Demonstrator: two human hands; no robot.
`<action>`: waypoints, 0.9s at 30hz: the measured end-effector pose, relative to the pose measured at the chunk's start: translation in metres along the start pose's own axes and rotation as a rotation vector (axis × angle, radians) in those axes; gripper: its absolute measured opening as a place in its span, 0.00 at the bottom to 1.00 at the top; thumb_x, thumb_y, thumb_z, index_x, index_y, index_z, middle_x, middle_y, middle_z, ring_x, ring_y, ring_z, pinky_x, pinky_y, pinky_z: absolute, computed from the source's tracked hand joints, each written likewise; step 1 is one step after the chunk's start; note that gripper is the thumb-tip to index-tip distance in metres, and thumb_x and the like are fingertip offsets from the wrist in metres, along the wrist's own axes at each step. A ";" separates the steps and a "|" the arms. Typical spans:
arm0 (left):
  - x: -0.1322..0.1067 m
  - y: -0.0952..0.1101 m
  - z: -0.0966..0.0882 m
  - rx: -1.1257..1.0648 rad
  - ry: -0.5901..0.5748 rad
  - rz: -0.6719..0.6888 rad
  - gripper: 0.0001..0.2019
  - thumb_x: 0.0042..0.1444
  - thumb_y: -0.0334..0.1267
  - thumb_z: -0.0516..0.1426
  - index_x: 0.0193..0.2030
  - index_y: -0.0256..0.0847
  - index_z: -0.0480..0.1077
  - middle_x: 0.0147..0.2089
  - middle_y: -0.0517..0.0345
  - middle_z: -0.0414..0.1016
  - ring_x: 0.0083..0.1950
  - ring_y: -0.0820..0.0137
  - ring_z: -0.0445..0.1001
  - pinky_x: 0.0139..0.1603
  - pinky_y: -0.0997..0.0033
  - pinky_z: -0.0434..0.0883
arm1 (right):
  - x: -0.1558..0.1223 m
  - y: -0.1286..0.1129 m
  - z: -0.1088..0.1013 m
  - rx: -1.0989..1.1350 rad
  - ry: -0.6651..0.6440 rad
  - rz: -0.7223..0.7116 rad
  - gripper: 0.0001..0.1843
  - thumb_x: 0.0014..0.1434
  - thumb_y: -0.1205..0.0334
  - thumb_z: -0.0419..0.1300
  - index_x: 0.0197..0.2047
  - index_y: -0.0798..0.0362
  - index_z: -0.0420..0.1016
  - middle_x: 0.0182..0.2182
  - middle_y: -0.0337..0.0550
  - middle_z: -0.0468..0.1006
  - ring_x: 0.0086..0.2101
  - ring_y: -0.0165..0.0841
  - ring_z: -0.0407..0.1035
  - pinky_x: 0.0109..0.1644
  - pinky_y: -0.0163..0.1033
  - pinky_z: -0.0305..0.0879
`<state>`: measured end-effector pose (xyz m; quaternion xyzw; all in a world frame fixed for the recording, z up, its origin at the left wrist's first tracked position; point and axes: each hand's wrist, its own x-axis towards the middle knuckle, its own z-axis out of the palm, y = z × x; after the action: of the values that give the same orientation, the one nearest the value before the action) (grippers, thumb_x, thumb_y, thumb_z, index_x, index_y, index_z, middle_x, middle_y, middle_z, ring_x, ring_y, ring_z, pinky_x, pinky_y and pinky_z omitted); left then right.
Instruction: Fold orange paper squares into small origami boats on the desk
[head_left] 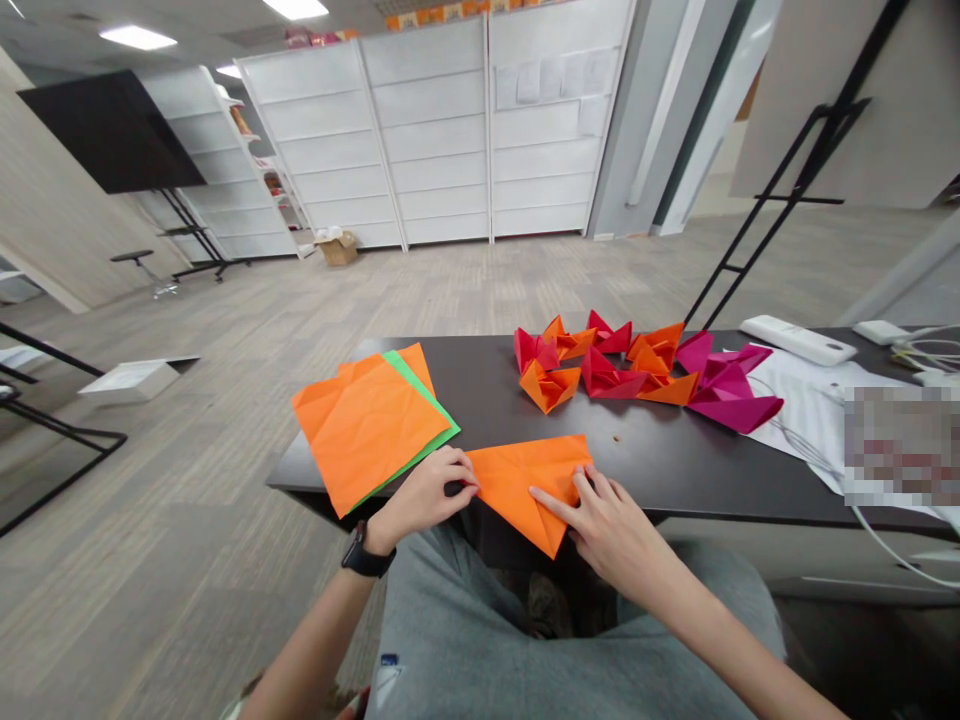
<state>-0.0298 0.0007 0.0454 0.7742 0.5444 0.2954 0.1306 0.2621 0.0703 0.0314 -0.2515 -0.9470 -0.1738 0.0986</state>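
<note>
A folded orange sheet of paper [525, 480] lies at the front edge of the dark table, with its lower corner hanging past the edge. My left hand [431, 492] pinches the sheet's left corner between thumb and fingers. On the right part of the sheet rests my right hand [607, 520], fingers spread and the index finger stretched across the paper. Left of it, a stack of square sheets has an orange sheet [367, 425] on top and a green sheet [442, 430] showing beneath.
Several folded paper boats in orange [550, 385], red [611, 378] and magenta [731, 395] stand at the table's [480, 380] back right. Beyond them are white papers [806, 400], a white power strip [799, 340] and loose cables [870, 515].
</note>
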 end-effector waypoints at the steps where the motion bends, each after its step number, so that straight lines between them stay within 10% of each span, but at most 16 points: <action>1: 0.003 0.001 0.000 -0.024 -0.009 -0.026 0.05 0.59 0.31 0.59 0.34 0.41 0.76 0.40 0.55 0.76 0.45 0.67 0.74 0.50 0.66 0.72 | 0.000 0.000 0.000 0.000 0.003 -0.001 0.39 0.54 0.68 0.64 0.67 0.35 0.62 0.48 0.54 0.74 0.52 0.52 0.68 0.49 0.50 0.67; 7: 0.006 0.001 0.013 -0.030 0.097 -0.103 0.02 0.57 0.32 0.60 0.38 0.40 0.74 0.41 0.55 0.75 0.44 0.67 0.74 0.47 0.66 0.73 | -0.001 0.000 0.002 0.012 0.023 -0.001 0.38 0.54 0.70 0.61 0.66 0.36 0.63 0.48 0.55 0.75 0.52 0.54 0.68 0.49 0.52 0.68; 13: -0.019 -0.003 0.032 0.254 0.207 0.165 0.08 0.64 0.33 0.55 0.47 0.42 0.74 0.46 0.51 0.79 0.49 0.63 0.75 0.53 0.58 0.74 | -0.005 0.003 0.015 0.126 0.079 0.106 0.33 0.60 0.71 0.56 0.68 0.50 0.61 0.50 0.55 0.75 0.51 0.48 0.69 0.51 0.51 0.69; 19: -0.044 -0.005 0.043 0.466 0.190 0.198 0.17 0.65 0.29 0.54 0.59 0.41 0.69 0.52 0.49 0.78 0.56 0.61 0.74 0.57 0.56 0.74 | -0.021 -0.001 0.035 0.307 0.303 0.210 0.18 0.63 0.72 0.55 0.55 0.55 0.73 0.47 0.52 0.79 0.47 0.43 0.71 0.54 0.51 0.70; 27: -0.046 -0.004 0.046 0.515 0.117 0.261 0.17 0.68 0.29 0.48 0.59 0.39 0.68 0.55 0.47 0.76 0.55 0.62 0.74 0.57 0.57 0.74 | -0.029 -0.003 0.036 0.392 0.433 0.067 0.21 0.63 0.79 0.49 0.54 0.55 0.74 0.53 0.50 0.79 0.56 0.38 0.71 0.60 0.49 0.70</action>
<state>-0.0156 -0.0346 -0.0074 0.8269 0.5039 0.2060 -0.1408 0.2817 0.0691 -0.0106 -0.2158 -0.9106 -0.0340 0.3507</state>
